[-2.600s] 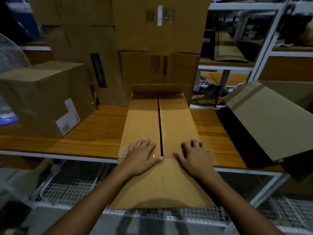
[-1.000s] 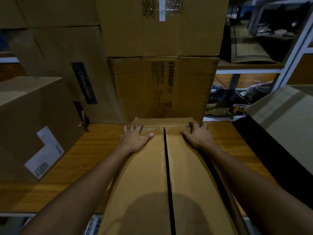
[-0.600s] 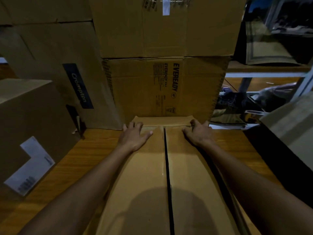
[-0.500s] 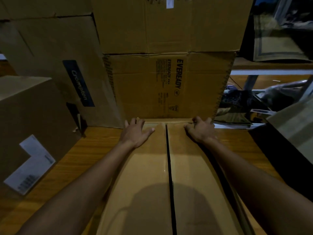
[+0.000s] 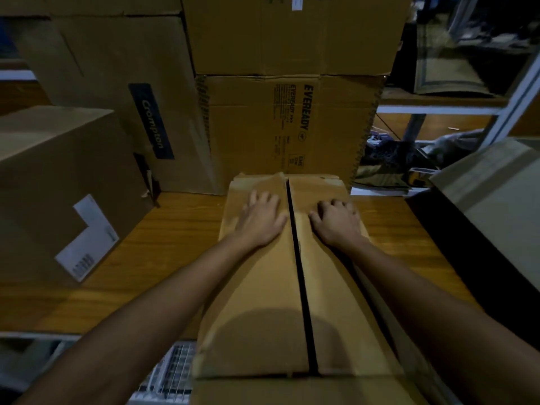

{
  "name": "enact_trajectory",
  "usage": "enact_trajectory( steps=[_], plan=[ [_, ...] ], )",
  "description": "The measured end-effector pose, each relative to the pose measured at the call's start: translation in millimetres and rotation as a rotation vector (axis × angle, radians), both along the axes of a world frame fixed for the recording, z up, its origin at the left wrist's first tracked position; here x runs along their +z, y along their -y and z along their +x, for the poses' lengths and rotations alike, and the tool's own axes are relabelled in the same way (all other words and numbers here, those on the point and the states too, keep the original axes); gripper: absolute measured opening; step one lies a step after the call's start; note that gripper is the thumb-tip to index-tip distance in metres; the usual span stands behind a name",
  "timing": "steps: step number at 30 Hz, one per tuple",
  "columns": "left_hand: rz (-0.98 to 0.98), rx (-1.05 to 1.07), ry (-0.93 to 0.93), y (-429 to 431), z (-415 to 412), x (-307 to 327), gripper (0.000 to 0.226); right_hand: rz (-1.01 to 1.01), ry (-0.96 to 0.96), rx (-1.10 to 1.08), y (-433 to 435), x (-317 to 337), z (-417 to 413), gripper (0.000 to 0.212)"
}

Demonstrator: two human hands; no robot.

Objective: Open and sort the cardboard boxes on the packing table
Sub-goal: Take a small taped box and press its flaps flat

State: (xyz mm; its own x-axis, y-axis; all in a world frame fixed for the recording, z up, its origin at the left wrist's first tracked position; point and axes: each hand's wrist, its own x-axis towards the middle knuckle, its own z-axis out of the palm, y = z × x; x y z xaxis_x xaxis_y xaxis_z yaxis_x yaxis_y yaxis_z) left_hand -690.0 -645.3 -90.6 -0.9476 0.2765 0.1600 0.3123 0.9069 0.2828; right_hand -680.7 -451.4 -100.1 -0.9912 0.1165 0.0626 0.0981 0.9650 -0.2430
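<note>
A long flattened cardboard box (image 5: 263, 302) lies on the wooden packing table (image 5: 163, 247), with a dark slit running down its middle. Its near end overhangs the table's front edge. My left hand (image 5: 260, 220) presses flat on the left flap near the far end, fingers spread. Right of the slit, my right hand (image 5: 339, 223) presses on the right flap with its fingers bent at the knuckles. The box's far end sits just short of the Eveready box (image 5: 286, 127).
A Crompton box (image 5: 117, 92) stands at the back left, with another box (image 5: 292, 30) stacked on the Eveready box. A closed box with a white label (image 5: 58, 182) sits at left. A tilted open box (image 5: 496, 194) is at right. Wire shelving (image 5: 172, 372) lies below the table.
Both hands have slid back a little from the box's far edge towards me and still press on the two flaps. The far end flap now lies folded flat.
</note>
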Motion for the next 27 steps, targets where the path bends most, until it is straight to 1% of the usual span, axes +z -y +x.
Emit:
enact_trajectory(
  steps=[3, 5, 6, 8, 10, 12, 15, 19, 21, 23, 25, 27],
  plan=[
    [0.046, -0.214, -0.052, -10, 66, 7, 0.049, -0.017, 0.018, 0.046, 16, 7, 51, 0.046],
    [0.094, -0.307, -0.092, -11, 102, 13, 0.046, -0.032, 0.029, 0.084, 25, 10, 85, 0.042],
    [0.087, -0.340, -0.102, -11, 117, 16, 0.042, -0.039, 0.030, 0.102, 28, 11, 100, 0.041],
    [0.021, -0.389, -0.102, -7, 138, 26, 0.032, -0.042, 0.050, 0.116, 34, 15, 124, 0.040],
    [-0.117, -0.400, -0.086, 1, 148, 40, 0.023, -0.030, 0.075, 0.111, 37, 20, 142, 0.042],
    [-0.263, -0.396, -0.070, 9, 154, 58, 0.026, -0.023, 0.093, 0.112, 41, 26, 154, 0.046],
    [-0.388, -0.359, -0.057, 17, 168, 91, 0.036, -0.021, 0.106, 0.130, 52, 33, 167, 0.045],
    [-0.542, -0.254, -0.062, 34, 183, 140, 0.034, -0.037, 0.139, 0.144, 70, 39, 171, 0.042],
    [-0.607, -0.203, -0.062, 53, 185, 158, 0.034, -0.010, 0.145, 0.139, 77, 38, 171, 0.036],
    [-0.592, -0.118, -0.018, 71, 182, 165, 0.033, 0.000, 0.151, 0.120, 82, 35, 170, 0.027],
    [-0.530, 0.013, 0.031, 89, 180, 159, 0.041, 0.010, 0.154, 0.085, 87, 31, 171, 0.023],
    [-0.416, 0.150, 0.166, 110, 173, 145, 0.049, 0.049, 0.163, 0.060, 93, 29, 173, 0.025]
  ],
)
